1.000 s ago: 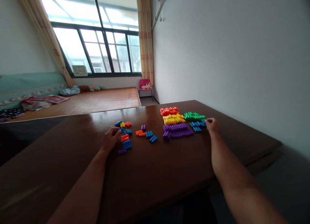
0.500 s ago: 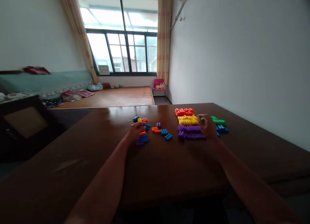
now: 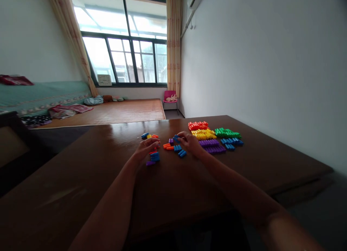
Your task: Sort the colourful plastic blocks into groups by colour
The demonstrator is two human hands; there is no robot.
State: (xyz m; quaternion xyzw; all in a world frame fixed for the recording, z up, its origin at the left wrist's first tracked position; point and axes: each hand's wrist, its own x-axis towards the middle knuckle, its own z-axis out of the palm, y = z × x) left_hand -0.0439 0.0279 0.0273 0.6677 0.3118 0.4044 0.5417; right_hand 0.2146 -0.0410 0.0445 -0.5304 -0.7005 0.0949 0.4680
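My right hand (image 3: 187, 141) has its fingers closed on a blue piece (image 3: 176, 138), just right of a small purple pair (image 3: 171, 141). My left hand (image 3: 146, 148) is over the left cluster, fingers pinched together; what they hold, if anything, is too small to make out. Near it lie blue pieces (image 3: 154, 157), a purple piece (image 3: 150, 163) and a yellow piece (image 3: 149, 136). Orange pieces (image 3: 168, 147) and blue pieces (image 3: 177, 148) lie between the hands. On the right are grouped rows of red (image 3: 197, 126), yellow (image 3: 203, 134), purple (image 3: 210, 146), green (image 3: 227, 132) and blue (image 3: 231, 141).
The dark wooden table (image 3: 168, 193) has its right edge near the white wall. Beyond it stand a low bed (image 3: 130, 110) and a pink chair (image 3: 170, 94). A dark cabinet (image 3: 9, 146) is at the far left.
My right hand has moved left from the sorted rows to the middle pieces, with a blue piece now in its fingers. My left hand stays over the left cluster. The view has shifted right.
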